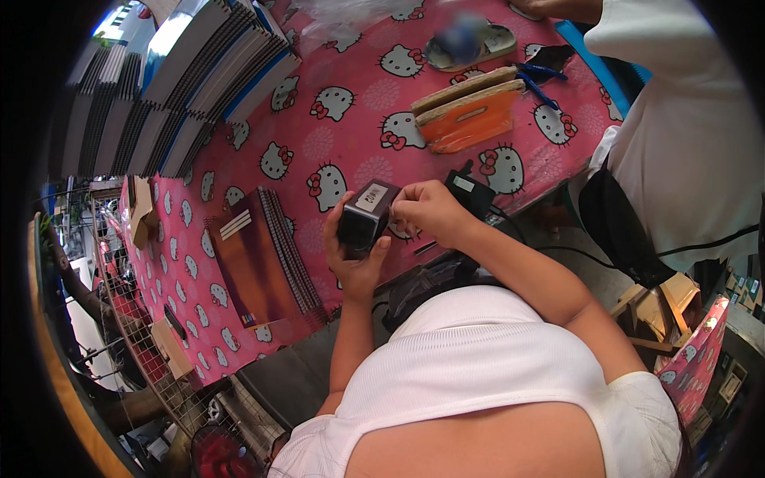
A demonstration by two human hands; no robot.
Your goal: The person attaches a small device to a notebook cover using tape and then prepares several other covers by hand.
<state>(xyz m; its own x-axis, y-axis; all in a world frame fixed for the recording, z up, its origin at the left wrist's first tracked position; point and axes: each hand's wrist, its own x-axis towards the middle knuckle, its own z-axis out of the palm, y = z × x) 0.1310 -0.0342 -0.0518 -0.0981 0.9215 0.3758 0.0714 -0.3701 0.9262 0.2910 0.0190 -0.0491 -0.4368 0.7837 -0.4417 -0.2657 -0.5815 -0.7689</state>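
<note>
At the centre of the frame, a small dark box-shaped device with a pale label on its top face is held up just off the near edge of the desk. It is cradled by the left hand, whose fingers are wrapped around its left side while the thumb is pressed near its lower right corner; by this grip, it seems, the device is steadied and its label left uncovered. The fingers of the right hand are bent together at the device's right side; whether anything small is pinched between them cannot be told.

Just beyond the right wrist, a black power adapter is laid at the desk's edge, apparently kept within easy reach. Left of the hands, a brown-orange spiral notebook is laid flat, probably set aside so that the middle is left for handling. In the upper left, spiral-bound books are piled high, presumably to save space. Above the adapter, an orange slotted piece with rough brown edges is placed, with blue pens beside it. At the upper right, a co-worker's white sleeve is seen.
</note>
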